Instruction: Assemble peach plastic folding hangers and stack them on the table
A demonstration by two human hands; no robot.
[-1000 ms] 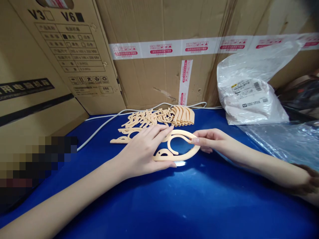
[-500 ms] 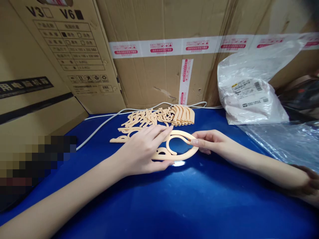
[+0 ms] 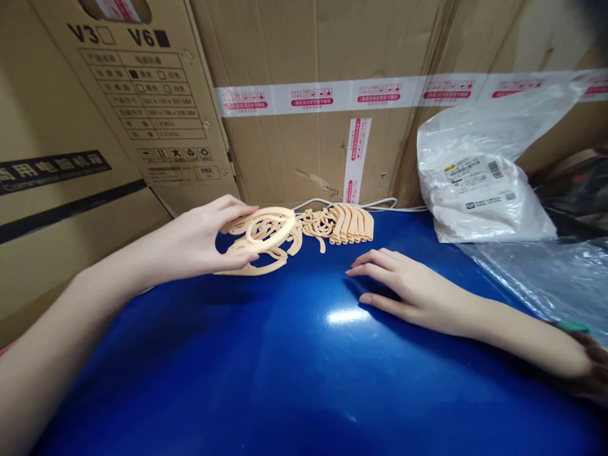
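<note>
My left hand [image 3: 209, 237] grips a folded cream plastic travel hanger [image 3: 278, 234] by its left end, thumb below and fingers above. The hanger is over the left part of the pile, and another folded hanger [image 3: 259, 271] lies on the table just beneath it. My right hand [image 3: 399, 288] is low over the blue table [image 3: 304, 361], fingers apart and holding nothing. Behind the hands lie loose cream hook pieces [image 3: 320, 223] and a neat row of curved hanger arms [image 3: 351, 223]. My left hand and the held hanger hide part of the pile.
Large cardboard boxes [image 3: 294, 152] stand along the back and left. A white plastic mailing bag [image 3: 484, 190] with a label sits at the back right, with clear plastic film [image 3: 546, 272] in front of it. A white cable [image 3: 380, 204] runs behind the pieces.
My left hand has carried the folded hanger left and back to the pile. My right hand has let go of it and rests lower, apart from it. The view has shifted slightly.
</note>
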